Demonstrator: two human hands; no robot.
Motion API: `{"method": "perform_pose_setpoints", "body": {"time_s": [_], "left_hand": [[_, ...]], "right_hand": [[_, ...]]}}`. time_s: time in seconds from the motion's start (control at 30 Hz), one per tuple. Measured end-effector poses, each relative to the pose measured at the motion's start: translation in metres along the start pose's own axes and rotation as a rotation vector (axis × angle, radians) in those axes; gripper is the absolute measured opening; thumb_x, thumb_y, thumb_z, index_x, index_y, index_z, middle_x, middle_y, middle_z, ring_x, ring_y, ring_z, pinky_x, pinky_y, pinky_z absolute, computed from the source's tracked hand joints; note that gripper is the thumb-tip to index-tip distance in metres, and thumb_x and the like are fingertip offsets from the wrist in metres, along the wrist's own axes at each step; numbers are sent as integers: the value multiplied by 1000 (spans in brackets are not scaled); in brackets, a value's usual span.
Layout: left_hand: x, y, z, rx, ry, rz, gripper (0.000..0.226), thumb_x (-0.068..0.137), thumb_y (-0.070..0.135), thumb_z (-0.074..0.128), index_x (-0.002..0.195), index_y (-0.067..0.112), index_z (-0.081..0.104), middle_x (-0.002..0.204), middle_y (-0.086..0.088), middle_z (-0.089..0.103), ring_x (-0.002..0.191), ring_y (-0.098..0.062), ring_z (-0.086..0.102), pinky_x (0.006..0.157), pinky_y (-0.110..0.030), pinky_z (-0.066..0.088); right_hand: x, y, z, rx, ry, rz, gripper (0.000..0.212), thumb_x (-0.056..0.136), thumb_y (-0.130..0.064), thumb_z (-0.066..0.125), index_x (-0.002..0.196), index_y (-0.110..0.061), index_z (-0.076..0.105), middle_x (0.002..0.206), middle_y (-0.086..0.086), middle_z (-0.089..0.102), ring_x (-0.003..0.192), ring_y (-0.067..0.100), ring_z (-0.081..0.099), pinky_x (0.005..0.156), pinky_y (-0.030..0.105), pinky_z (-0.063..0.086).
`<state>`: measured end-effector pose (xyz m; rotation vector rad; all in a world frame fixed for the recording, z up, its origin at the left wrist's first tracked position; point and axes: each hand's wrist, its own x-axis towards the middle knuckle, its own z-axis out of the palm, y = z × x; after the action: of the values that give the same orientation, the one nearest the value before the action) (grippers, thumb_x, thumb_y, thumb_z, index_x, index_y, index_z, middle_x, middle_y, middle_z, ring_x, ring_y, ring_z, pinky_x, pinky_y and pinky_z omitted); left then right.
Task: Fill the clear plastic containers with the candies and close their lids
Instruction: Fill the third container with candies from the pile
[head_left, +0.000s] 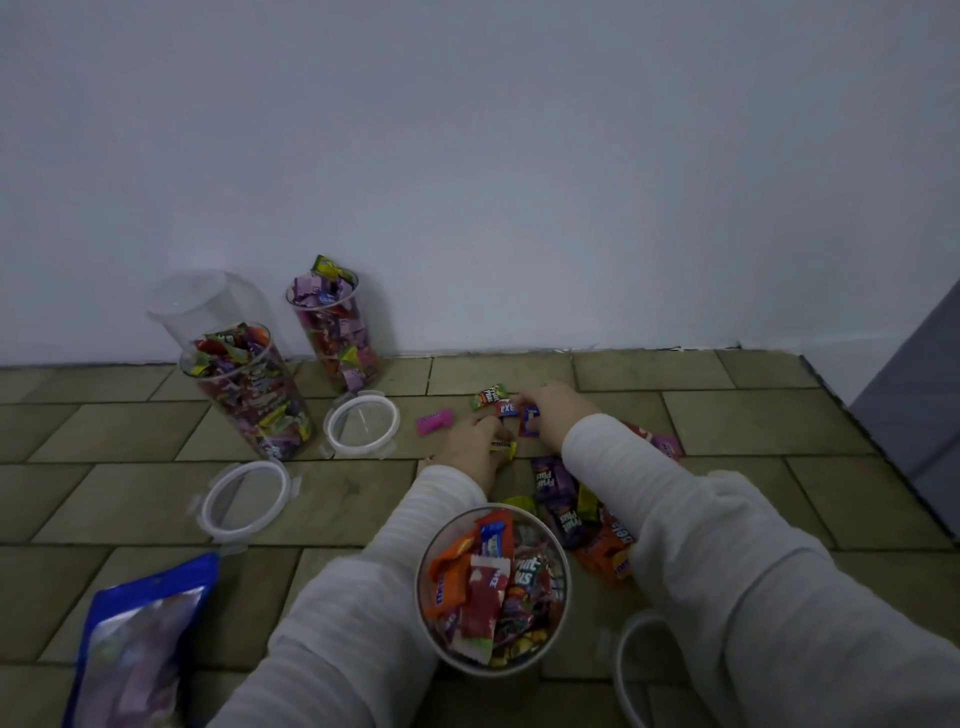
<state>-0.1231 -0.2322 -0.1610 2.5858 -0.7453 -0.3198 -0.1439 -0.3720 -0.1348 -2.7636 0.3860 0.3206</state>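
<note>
An open clear container (493, 587) full of wrapped candies stands between my forearms. My left hand (470, 447) holds a small yellow candy (503, 447) on the floor. Beside it, my right hand (556, 410) pinches a red and blue candy (529, 420). Loose candies lie around them: a pink one (435, 421), a green one (488, 396), and a purple and orange pile (576, 514) under my right forearm. Two candy-filled containers (249, 389) (335, 332) and an empty container (202, 304) stand at the back left, all without lids.
Two clear round lids (362, 423) (247, 499) lie on the tiled floor near the filled containers, and a third lid (631, 670) shows at the lower right. A blue candy bag (140, 644) lies at the lower left. A white wall runs close behind.
</note>
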Motion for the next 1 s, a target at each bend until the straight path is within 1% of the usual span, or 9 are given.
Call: {"method": "perform_pose_setpoints", "body": {"time_s": [0.2,0.37,0.43,0.53,0.6,0.7,0.83,0.93,1.0], "left_hand": [[-16,3,-15,-124,118,2,23,87,19,65,111,17,62,116,1,60,107,-16,54,89,-23,37],[-31,8,-30,-377,179,-79,17,88,20,65,103,18,59,99,4,60,87,-10,50,75,-19,35],[-37,10,-36,-427,187,-92,15,88,22,65,101,19,57,97,5,58,88,-14,51,74,-22,36],[-46,14,-45,-541,210,-78,13,87,24,65,88,29,53,93,-2,64,87,-25,60,80,-35,50],[-54,16,-50,-616,241,-50,16,88,24,64,85,32,51,85,2,62,80,-23,60,81,-42,52],[-69,23,-62,-722,304,-2,16,91,20,60,86,32,50,83,1,62,73,-18,56,77,-41,51],[-91,28,-74,-836,383,54,13,93,22,58,88,34,53,94,-1,65,93,-21,63,89,-49,51],[-108,33,-82,-950,436,84,13,93,19,58,90,32,56,90,2,65,89,-19,62,86,-57,51],[-118,34,-85,-1005,455,112,11,93,17,58,93,28,56,90,-1,64,84,-19,60,83,-60,51]], "right_hand": [[-20,-9,-21,43,-28,3,43,97,-16,51,139,-12,44,138,15,48,124,28,49,99,33,41],[-44,-13,-27,175,151,20,34,95,-19,56,127,-7,57,126,14,59,114,26,55,89,31,45],[-55,-15,-29,233,200,8,31,95,-19,56,124,-7,59,124,12,59,112,25,56,81,26,41],[-73,-22,-37,345,283,-30,31,94,-19,57,124,-10,59,125,9,59,111,23,55,78,22,35],[-87,-25,-41,405,335,-63,29,94,-18,56,122,-10,60,123,8,58,110,22,54,80,21,34],[-109,-30,-47,500,422,-128,22,94,-17,56,115,-15,63,117,5,58,106,18,52,82,20,33],[-137,-38,-49,694,536,-200,13,93,-15,57,100,-24,62,111,5,62,102,17,56,84,23,39],[-157,-48,-49,852,606,-259,13,92,-14,59,99,-24,64,104,0,65,97,14,59,82,23,44],[-168,-58,-45,993,633,-294,15,91,-14,61,96,-27,65,100,-2,68,94,16,63,82,31,52]]}}
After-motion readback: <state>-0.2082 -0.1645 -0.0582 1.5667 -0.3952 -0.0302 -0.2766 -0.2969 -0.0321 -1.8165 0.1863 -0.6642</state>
